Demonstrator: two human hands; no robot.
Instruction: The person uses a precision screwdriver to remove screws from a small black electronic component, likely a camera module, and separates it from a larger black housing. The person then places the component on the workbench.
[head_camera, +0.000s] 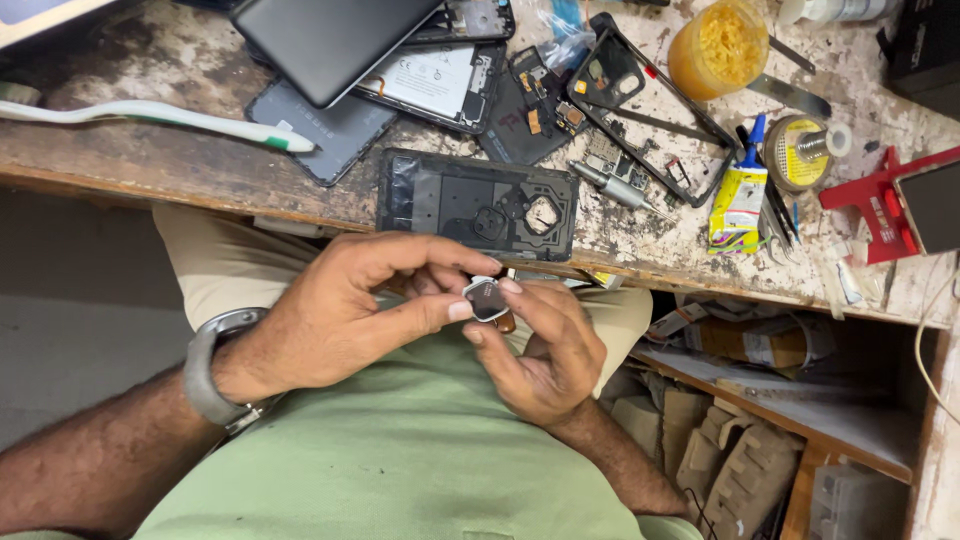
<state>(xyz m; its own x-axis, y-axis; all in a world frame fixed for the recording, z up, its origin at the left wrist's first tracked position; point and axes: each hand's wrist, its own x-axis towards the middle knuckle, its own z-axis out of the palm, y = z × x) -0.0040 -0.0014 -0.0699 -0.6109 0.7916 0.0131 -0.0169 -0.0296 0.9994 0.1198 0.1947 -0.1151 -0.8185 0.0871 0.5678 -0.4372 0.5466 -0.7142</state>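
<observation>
My left hand (345, 310) and my right hand (545, 345) meet over my lap, just below the workbench edge. Between their fingertips they pinch a small dark square part with a silvery rim (487, 298). A brownish bit shows under it, too small to identify. The left thumb and forefinger press on its left side, the right fingers on its right side. A metal watch (215, 370) sits on my left wrist. Directly above the hands lies an opened black phone back shell (478, 205) at the bench edge.
The worn bench (150, 160) holds several dismantled phones and frames, a white toothbrush (150, 118), a screwdriver (615, 188), a yellow glue tube (738, 200), a yellow jar (718, 48), a solder reel (800, 150) and a red phone holder (880, 200). Cluttered shelves sit lower right.
</observation>
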